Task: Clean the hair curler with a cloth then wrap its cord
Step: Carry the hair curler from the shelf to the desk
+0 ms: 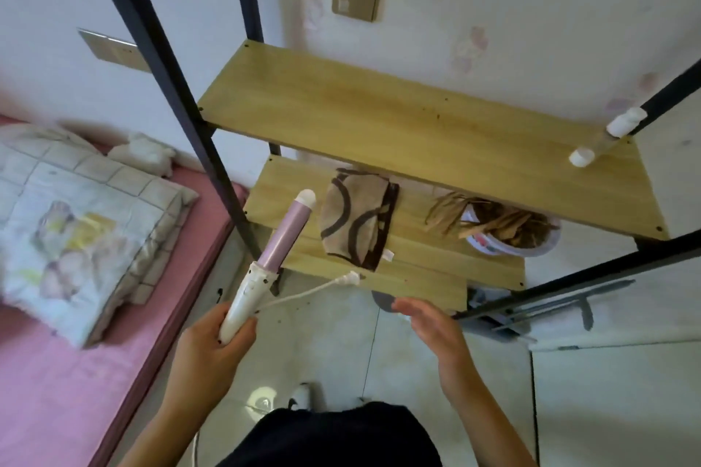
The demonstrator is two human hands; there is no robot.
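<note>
My left hand (pixel 210 347) grips the white handle of the hair curler (pixel 278 243), whose pink barrel with a white tip points up and away over the lower shelf's left end. Its white cord (pixel 303 294) runs from the handle to the right, with the plug (pixel 351 279) just above the shelf's front edge. A folded beige cloth (pixel 354 220) with dark curved stripes lies on the lower shelf (pixel 417 269), right of the barrel. My right hand (pixel 432 326) hovers open in front of the shelf, below the cloth, holding nothing.
The black metal rack has an upper wooden shelf (pixel 398 125) with two white bottles (pixel 603 140) at its right end. A bowl of dried brown strips (pixel 504 227) sits on the lower shelf. A pink bed with a pillow (pixel 76 224) lies to the left.
</note>
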